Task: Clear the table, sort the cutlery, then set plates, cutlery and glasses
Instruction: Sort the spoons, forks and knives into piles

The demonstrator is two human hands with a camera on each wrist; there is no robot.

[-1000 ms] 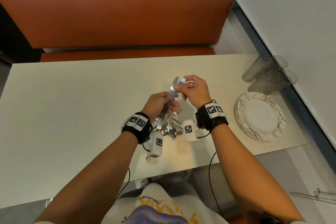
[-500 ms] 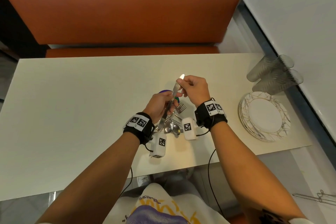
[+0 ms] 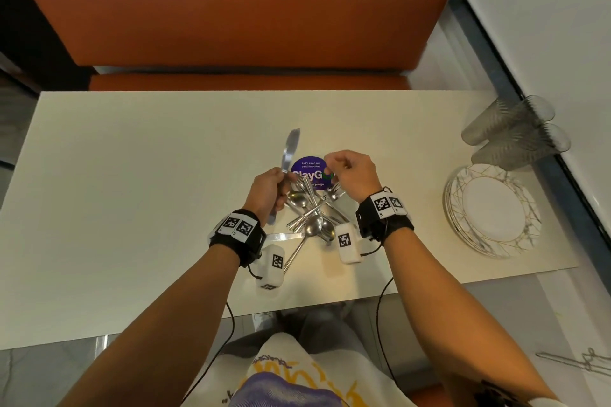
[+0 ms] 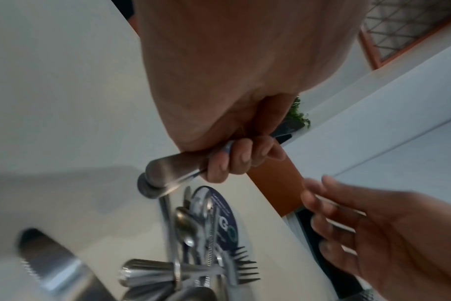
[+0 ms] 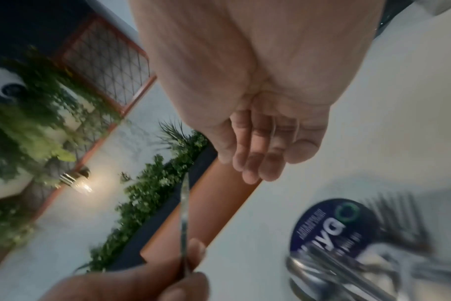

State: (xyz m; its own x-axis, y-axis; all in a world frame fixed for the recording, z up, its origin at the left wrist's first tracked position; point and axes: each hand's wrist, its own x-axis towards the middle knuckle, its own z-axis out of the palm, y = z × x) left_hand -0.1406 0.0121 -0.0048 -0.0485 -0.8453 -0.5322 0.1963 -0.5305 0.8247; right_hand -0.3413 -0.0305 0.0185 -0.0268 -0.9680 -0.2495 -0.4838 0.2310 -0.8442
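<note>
My left hand (image 3: 281, 183) grips a table knife (image 3: 290, 147) by its handle, blade pointing up and away over the table; the left wrist view shows its fingers (image 4: 241, 157) curled round the handle (image 4: 173, 165). To the right, my right hand (image 3: 334, 164) hovers with loosely curled fingers (image 5: 255, 163) and holds nothing. Below and between both hands a pile of spoons, forks and knives (image 3: 310, 211) lies crossed on the cream table (image 3: 132, 175), partly over a round purple sticker (image 3: 310, 167).
A stack of white plates with gold lines (image 3: 492, 211) sits near the table's right edge, with two ribbed glasses (image 3: 515, 132) lying behind it. An orange bench (image 3: 231, 10) runs along the far side. A white wall borders the right.
My right hand has let go of the knife's tip and moved right. My left hand has swung the knife to the left, and the rest of the cutlery now lies on the table.
</note>
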